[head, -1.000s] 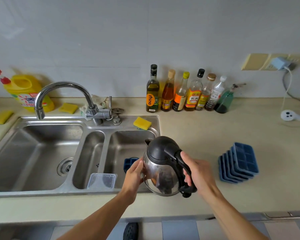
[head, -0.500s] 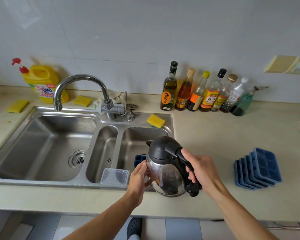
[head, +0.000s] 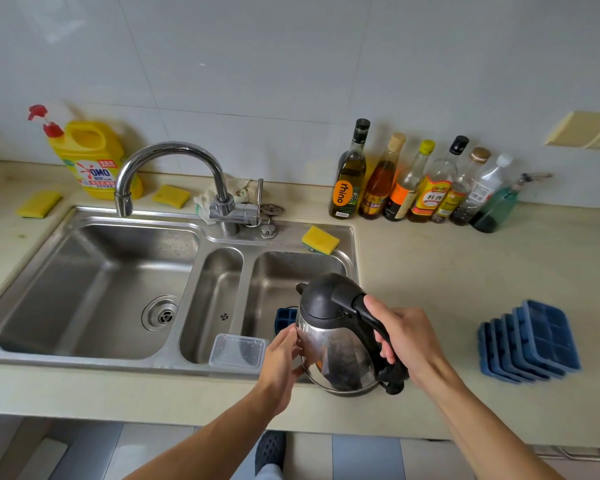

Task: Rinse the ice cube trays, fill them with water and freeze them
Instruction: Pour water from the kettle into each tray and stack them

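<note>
A yellow sponge (head: pixel 38 204) lies at the far left of the table (head: pixel 430 271), with a yellow detergent jug (head: pixel 90 161) behind it against the wall. Right of the jug the curved tap (head: pixel 174 168) arches leftward over the sink (head: pixel 84 362). A second sponge (head: pixel 171 195) lies behind the tap's spout.

The sink has three steel basins: a large left one with a drain (head: pixel 160 313), a narrow middle one and a right one. A clear plastic box (head: pixel 238 351) sits on the front rim between the middle and right basins. One blue ice cube tray (head: pixel 284 318) is in the right basin, mostly hidden behind the kettle (head: pixel 336 344). A third sponge (head: pixel 320 240) rests on the sink's back right corner.

The left hand (head: pixel 281 365) lies against the kettle's steel side, fingers fairly straight and spread on the metal. The kettle, its black lid closed, is over the front right corner of the right basin, spout pointing away from the person. Whether its base touches the rim cannot be told. The right hand (head: pixel 409 341) is curled round the black handle.

Seven bottles (head: pixel 409 181) stand in a row at the wall, behind and to the right of the kettle. Near the right edge, a stack (head: pixel 530 344) of blue ice cube trays leans on the table, well apart from the sink. A wall socket (head: pixel 582 129) shows above it.
</note>
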{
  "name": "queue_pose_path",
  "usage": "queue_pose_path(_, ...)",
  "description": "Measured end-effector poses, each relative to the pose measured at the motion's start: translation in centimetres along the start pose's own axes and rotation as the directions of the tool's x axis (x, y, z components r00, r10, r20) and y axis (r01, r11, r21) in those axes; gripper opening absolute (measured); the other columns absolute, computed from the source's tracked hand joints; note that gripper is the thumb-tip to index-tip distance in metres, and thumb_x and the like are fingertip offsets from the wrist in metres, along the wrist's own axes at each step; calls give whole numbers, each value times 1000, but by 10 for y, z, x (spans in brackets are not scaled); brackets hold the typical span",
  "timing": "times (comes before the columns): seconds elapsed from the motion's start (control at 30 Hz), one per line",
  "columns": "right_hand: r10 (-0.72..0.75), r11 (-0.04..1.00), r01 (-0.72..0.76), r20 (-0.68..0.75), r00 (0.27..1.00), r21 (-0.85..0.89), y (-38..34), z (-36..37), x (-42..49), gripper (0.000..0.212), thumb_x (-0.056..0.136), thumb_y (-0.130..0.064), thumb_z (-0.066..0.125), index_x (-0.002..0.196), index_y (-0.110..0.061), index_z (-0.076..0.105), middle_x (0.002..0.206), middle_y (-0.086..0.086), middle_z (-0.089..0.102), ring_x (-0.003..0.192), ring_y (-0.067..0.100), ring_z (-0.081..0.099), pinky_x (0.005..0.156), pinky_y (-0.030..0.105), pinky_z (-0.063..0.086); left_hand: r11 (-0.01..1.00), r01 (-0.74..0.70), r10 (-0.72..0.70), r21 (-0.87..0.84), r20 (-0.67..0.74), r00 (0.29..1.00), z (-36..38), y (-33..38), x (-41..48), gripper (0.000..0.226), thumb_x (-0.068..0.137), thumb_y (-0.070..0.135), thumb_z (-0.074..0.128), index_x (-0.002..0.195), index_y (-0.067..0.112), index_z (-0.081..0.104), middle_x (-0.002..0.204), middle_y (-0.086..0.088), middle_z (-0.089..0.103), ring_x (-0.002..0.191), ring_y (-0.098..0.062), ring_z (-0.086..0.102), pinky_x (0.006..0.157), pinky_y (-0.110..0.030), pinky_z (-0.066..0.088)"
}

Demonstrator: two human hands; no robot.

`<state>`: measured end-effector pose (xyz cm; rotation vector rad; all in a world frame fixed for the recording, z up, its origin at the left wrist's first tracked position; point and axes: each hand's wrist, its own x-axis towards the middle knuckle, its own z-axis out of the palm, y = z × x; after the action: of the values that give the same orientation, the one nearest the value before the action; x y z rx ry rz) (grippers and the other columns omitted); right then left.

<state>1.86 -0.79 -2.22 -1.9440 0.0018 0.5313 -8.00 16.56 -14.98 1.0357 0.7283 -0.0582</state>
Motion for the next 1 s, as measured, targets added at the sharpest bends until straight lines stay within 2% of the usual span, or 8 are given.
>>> queue_pose_path(0.13, 13, 1000, -13, -1, 1000, -2, -3, 4, 0, 62, 91, -50, 69, 41, -16, 56, 41, 3, 48, 37, 19, 42, 40, 24, 40, 1000, 21, -21, -14, -3, 1000, -2, 2, -1, 34, 110, 30, 38, 114, 12, 67, 114, -13, 73, 110, -30, 68, 80, -36, 57)
queue_pose_path(0.23, 19, 1000, -19, -3, 1000, -7, -4, 6, 1, 62, 91, -50, 70, 41, -16, 56, 41, 3, 48, 37, 19, 42, 41, 26, 40, 999, 34, -34, -11, -6, 999, -3, 3, -1, 33, 110, 29, 39, 107, 11, 67, 111, -14, 74, 100, -25, 71, 77, -33, 57)
queue_pose_path(0.33, 16, 1000, -16, 0, 1000, -23, -5, 8, 1, 63, 91, -50, 69, 41, -16, 56, 40, 2, 49, 37, 20, 42, 43, 27, 42, 999, 42, -42, -24, -4, 999, -5, 4, -1, 35, 110, 29, 38, 111, 7, 66, 108, -14, 74, 93, -22, 72, 75, -32, 57)
queue_pose_path(0.5, 15, 999, -15, -1, 1000, -39, -7, 10, 1, 63, 91, -52, 68, 41, -15, 55, 40, 2, 49, 38, 20, 42, 46, 29, 42, 999, 44, -44, -19, -5, 999, -5, 5, -2, 33, 110, 27, 38, 100, 9, 65, 103, -15, 74, 92, -24, 70, 78, -37, 57)
queue_pose_path(0.67, 24, 999, -24, -3, 1000, -37, -8, 10, 0, 63, 90, -52, 69, 41, -16, 55, 40, 2, 48, 38, 20, 41, 46, 29, 42, 1000, 30, -30, -7, -6, 1000, -3, 6, -3, 35, 110, 27, 38, 93, 12, 65, 99, -16, 73, 93, -27, 68, 87, -44, 57)
queue_pose_path(0.83, 29, 999, -29, 1, 1000, -36, -9, 11, -2, 63, 90, -52, 68, 41, -16, 57, 40, 2, 49, 38, 20, 42, 44, 27, 41, 998, 54, -54, -17, -19, 998, -5, 5, -4, 35, 109, 28, 40, 93, 12, 66, 101, -15, 74, 93, -26, 70, 78, -37, 58)
queue_pose_path(1.0, 22, 999, -22, -4, 1000, -32, -10, 10, -4, 62, 91, -50, 69, 42, -15, 54, 40, 3, 48, 38, 20, 41, 45, 29, 40, 998, 48, -49, -36, -17, 999, -4, 5, -6, 35, 109, 29, 40, 97, 11, 67, 105, -17, 74, 94, -26, 70, 76, -35, 59)
